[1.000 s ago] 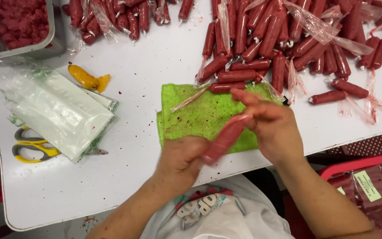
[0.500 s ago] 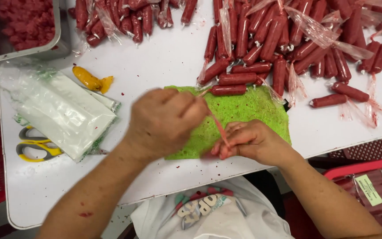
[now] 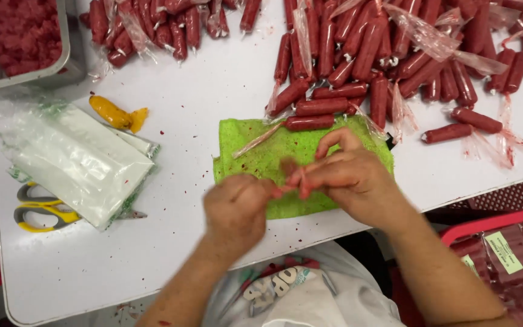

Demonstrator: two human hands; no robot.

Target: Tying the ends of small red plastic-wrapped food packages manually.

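Over a green cloth (image 3: pixel 255 158) on the white table (image 3: pixel 213 85), both my hands meet on one red sausage in clear plastic wrap (image 3: pixel 290 174). My right hand (image 3: pixel 349 175) grips the sausage in its fingers. My left hand (image 3: pixel 237 209) is closed on the twisted end of the wrap, just left of the right hand. The sausage is mostly hidden by my fingers and blurred. A wrapped sausage (image 3: pixel 309 123) lies on the cloth's far edge.
Piles of wrapped red sausages (image 3: pixel 388 54) lie at the back right and back centre (image 3: pixel 152 27). A metal tray of red meat (image 3: pixel 19 33) sits back left. A stack of clear bags (image 3: pixel 74 160), yellow-handled scissors (image 3: pixel 40 209) and a yellow piece (image 3: pixel 113 113) lie left. Red crates (image 3: pixel 503 254) stand below.
My left hand has dropped from above the cloth to its near edge, pulling the wrap end leftward. My right hand has stayed over the cloth, holding the sausage.
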